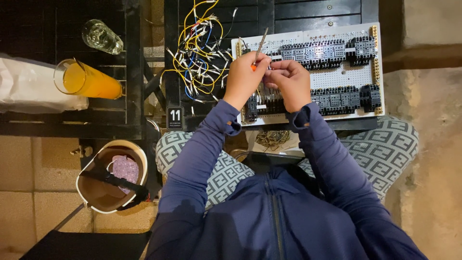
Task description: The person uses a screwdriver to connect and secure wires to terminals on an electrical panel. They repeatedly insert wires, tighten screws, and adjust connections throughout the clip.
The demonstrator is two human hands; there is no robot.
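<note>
A white perforated panel [344,77] carrying rows of black terminal blocks [315,50] lies across the dark table edge and my lap. My left hand [243,79] grips a screwdriver [261,44] with an orange handle, its thin shaft pointing up and away over the panel's left part. My right hand [288,82] is closed beside it, fingers pinched on something small that I cannot make out, right above the lower left blocks [264,103]. A tangle of yellow, blue and white wires [199,53] lies just left of the panel.
A glass of orange juice [86,79] and an empty glass [102,36] stand on the dark slatted table at left, next to a white bag [29,86]. A small numbered sign [174,118] stands at the table edge. A brown handbag [113,175] sits on the tiled floor.
</note>
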